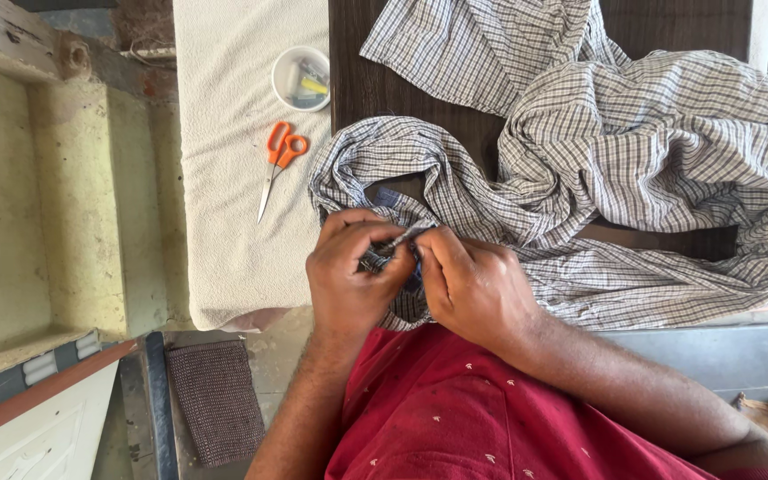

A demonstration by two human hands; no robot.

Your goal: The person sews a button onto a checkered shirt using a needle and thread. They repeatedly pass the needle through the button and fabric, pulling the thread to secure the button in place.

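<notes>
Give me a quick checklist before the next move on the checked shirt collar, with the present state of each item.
1. Both hands on the fabric: ok. Left hand and right hand pinch the collar area of the checked shirt together.
2. Grip on a needle or thread: cannot tell; fingers hide it.
3. Orange-handled scissors within sight: ok, lying on the white padded cloth, apart from the shirt.
4. Small white round dish of sewing bits: ok, upright beyond the scissors.
5. Shirt supported: ok, spread over the dark wooden tabletop.
</notes>
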